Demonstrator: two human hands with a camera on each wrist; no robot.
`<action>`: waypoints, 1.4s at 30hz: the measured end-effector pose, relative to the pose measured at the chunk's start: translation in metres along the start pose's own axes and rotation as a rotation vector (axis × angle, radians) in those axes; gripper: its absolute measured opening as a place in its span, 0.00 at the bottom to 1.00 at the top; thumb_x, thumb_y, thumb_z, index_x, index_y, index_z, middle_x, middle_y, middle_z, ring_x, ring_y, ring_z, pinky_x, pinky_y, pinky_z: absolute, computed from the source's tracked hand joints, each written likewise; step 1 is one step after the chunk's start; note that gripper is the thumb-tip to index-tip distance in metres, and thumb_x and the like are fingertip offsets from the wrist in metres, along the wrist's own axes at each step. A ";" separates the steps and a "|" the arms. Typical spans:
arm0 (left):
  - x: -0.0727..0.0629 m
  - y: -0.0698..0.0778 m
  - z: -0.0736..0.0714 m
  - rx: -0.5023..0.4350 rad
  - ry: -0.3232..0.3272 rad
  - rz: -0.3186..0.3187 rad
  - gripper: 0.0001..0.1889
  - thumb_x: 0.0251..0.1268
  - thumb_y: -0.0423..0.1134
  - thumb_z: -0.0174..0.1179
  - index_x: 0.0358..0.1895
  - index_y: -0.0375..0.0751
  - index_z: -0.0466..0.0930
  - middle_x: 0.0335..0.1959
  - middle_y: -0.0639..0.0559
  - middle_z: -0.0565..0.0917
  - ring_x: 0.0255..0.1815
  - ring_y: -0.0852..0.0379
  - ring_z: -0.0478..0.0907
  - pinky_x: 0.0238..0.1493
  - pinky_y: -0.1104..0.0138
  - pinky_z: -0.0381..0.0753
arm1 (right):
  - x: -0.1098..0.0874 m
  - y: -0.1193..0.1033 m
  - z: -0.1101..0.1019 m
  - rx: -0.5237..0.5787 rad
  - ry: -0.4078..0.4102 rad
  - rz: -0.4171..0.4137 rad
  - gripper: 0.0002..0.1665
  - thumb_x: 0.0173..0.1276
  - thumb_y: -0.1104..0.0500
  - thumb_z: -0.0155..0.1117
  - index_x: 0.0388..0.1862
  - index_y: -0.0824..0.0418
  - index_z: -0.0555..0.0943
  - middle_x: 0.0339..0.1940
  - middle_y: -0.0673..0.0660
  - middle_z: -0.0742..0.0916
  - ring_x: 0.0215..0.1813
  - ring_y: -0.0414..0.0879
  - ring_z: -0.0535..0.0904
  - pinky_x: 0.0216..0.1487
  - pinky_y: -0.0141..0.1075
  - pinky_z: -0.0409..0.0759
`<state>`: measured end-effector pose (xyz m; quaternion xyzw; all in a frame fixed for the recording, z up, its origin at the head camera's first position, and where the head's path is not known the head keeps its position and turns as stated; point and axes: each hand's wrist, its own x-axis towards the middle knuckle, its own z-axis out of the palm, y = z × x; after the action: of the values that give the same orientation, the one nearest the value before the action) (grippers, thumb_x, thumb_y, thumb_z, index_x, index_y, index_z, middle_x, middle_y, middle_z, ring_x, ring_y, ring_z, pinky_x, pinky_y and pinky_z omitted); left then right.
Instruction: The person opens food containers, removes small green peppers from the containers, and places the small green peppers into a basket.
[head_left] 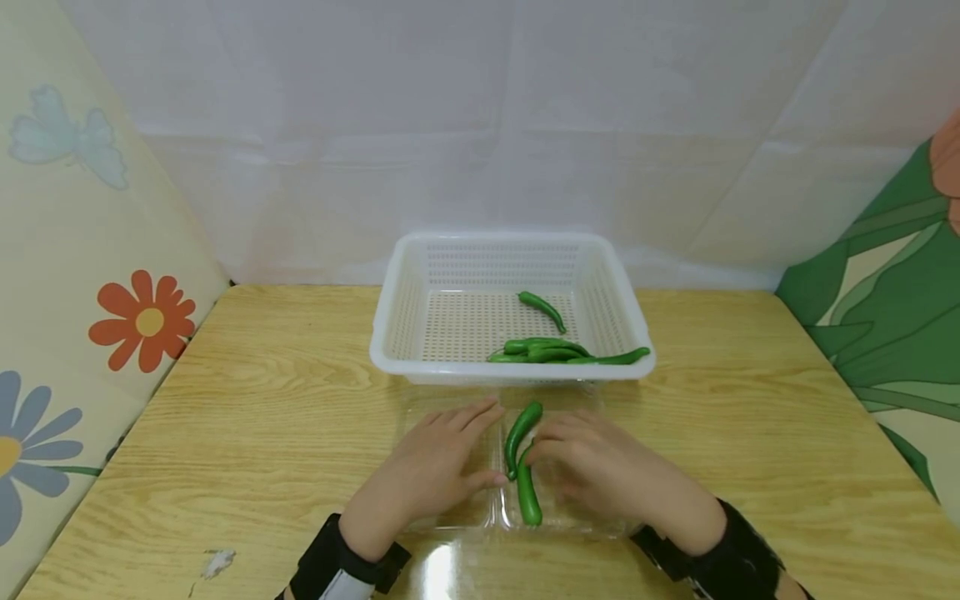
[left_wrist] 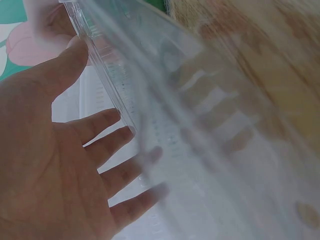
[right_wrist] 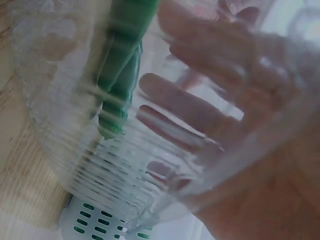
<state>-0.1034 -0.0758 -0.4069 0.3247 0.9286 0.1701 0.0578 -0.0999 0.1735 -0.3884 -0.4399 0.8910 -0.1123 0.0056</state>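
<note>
A clear plastic clamshell box (head_left: 498, 523) lies unfolded on the table, two halves side by side. In its right half are two green chili peppers, a curved one (head_left: 514, 435) and a straighter one (head_left: 528, 500). My right hand (head_left: 600, 454) is at that half, thumb and fingertips right beside the peppers. In the right wrist view, its fingers (right_wrist: 185, 102) are extended behind the clear wall, close to the peppers (right_wrist: 122, 35). My left hand (head_left: 438, 458) is over the left half, fingers spread; in the left wrist view its fingertips (left_wrist: 112, 117) are at the clear edge.
Just behind the box stands a white perforated basket (head_left: 386, 362). Several green chili peppers (head_left: 551, 354) lie along its near side, and a single one (head_left: 542, 310) lies farther back. A white cloth (head_left: 480, 142) hangs behind the wooden table (head_left: 285, 375).
</note>
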 end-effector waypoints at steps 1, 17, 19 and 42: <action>0.000 0.000 0.000 0.000 -0.001 0.000 0.42 0.66 0.63 0.58 0.78 0.47 0.58 0.78 0.52 0.58 0.73 0.50 0.63 0.72 0.51 0.63 | 0.000 -0.001 0.000 0.005 -0.003 0.003 0.30 0.41 0.61 0.84 0.48 0.53 0.86 0.52 0.48 0.85 0.59 0.51 0.78 0.65 0.54 0.73; 0.000 0.000 0.001 0.018 0.008 0.001 0.42 0.65 0.64 0.57 0.77 0.47 0.59 0.78 0.51 0.60 0.73 0.50 0.64 0.72 0.51 0.63 | 0.000 -0.007 -0.001 0.054 -0.052 0.038 0.29 0.45 0.62 0.83 0.50 0.53 0.85 0.54 0.46 0.83 0.59 0.48 0.77 0.66 0.53 0.72; 0.000 0.000 0.001 0.019 0.009 0.002 0.42 0.65 0.64 0.58 0.77 0.47 0.59 0.78 0.51 0.60 0.73 0.50 0.64 0.72 0.51 0.64 | 0.000 -0.007 -0.001 0.051 -0.060 0.038 0.29 0.45 0.62 0.83 0.50 0.53 0.85 0.54 0.47 0.83 0.59 0.48 0.77 0.65 0.53 0.72; 0.000 0.000 0.001 0.018 0.011 -0.001 0.42 0.65 0.64 0.57 0.77 0.47 0.59 0.78 0.51 0.60 0.73 0.50 0.64 0.71 0.50 0.64 | 0.001 -0.012 0.006 0.059 -0.089 0.061 0.27 0.47 0.62 0.83 0.49 0.53 0.86 0.54 0.50 0.83 0.59 0.50 0.77 0.65 0.59 0.72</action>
<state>-0.1033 -0.0756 -0.4082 0.3238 0.9305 0.1636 0.0501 -0.0909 0.1647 -0.3914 -0.4168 0.8991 -0.1188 0.0616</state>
